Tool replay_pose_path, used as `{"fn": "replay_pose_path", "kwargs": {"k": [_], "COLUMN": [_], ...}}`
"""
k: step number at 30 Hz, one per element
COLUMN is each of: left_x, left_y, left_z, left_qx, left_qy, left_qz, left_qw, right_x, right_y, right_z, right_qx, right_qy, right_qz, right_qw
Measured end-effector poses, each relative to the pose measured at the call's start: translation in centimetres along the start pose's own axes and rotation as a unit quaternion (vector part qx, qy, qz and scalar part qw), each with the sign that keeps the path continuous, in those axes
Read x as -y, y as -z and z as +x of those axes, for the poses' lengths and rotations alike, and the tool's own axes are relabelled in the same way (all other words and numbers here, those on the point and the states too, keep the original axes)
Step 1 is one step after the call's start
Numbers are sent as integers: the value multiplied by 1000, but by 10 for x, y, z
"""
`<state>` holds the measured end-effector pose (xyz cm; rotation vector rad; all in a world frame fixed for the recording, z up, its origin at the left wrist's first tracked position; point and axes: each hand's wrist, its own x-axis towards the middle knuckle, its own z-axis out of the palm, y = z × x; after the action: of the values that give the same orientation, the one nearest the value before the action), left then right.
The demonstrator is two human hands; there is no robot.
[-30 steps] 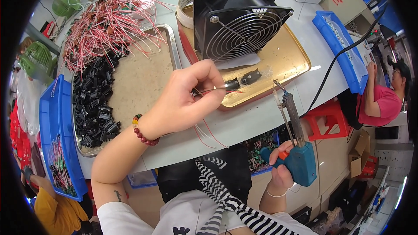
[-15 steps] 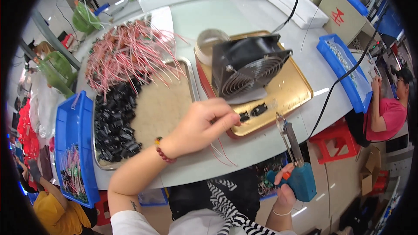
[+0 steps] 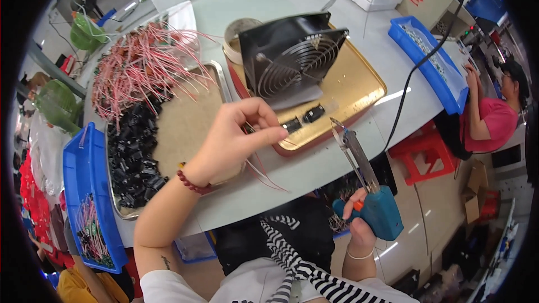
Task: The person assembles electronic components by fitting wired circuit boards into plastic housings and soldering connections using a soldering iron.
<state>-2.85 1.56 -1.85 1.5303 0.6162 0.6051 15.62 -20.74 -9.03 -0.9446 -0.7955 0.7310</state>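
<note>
My left hand [image 3: 238,132] is pinched over the front edge of a gold-coloured tray [image 3: 368,87]. Between its fingers shows a bit of a small dark part, mostly hidden; thin red and white wires [image 3: 263,175] trail out below the hand. Just past the thumb tip lies a black plastic housing [image 3: 292,125], and a second black housing [image 3: 314,114] rests beyond it on the tray. My right hand [image 3: 359,224] grips a teal soldering gun [image 3: 382,213], its metal tip pointing up near the tray's right front edge.
A black fan [image 3: 295,59] with a wire guard stands on the tray beside a round tub [image 3: 238,36]. To the left, a metal tray [image 3: 185,120] carries heaped black housings and red-wired boards [image 3: 143,67]. Blue bins [image 3: 92,191] flank the table. At right sits a person in pink [image 3: 494,112].
The whole view has shifted, so the table appears further up and left. My left fingers have lifted and turned, baring part of what they pinch. The soldering gun keeps its place beside the tray.
</note>
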Motion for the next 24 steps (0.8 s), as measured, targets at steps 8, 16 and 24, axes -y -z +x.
{"fn": "replay_pose_path", "kwargs": {"k": [8, 16, 24], "left_x": [4, 5, 9], "left_y": [1, -1, 0], "left_z": [3, -1, -2], "left_qx": [-2, -29, 20], "left_qy": [-40, -3, -110], "left_qz": [35, 101, 104], "left_qw": [999, 995, 988], "right_x": [0, -6, -4], "right_y": [-1, -1, -6], "right_z": [-3, -8, -3], "right_qx": [13, 8, 4], "right_qy": [-3, -15, -22], "right_qz": [-2, -58, -72], "right_qw": [1000, 998, 997]}}
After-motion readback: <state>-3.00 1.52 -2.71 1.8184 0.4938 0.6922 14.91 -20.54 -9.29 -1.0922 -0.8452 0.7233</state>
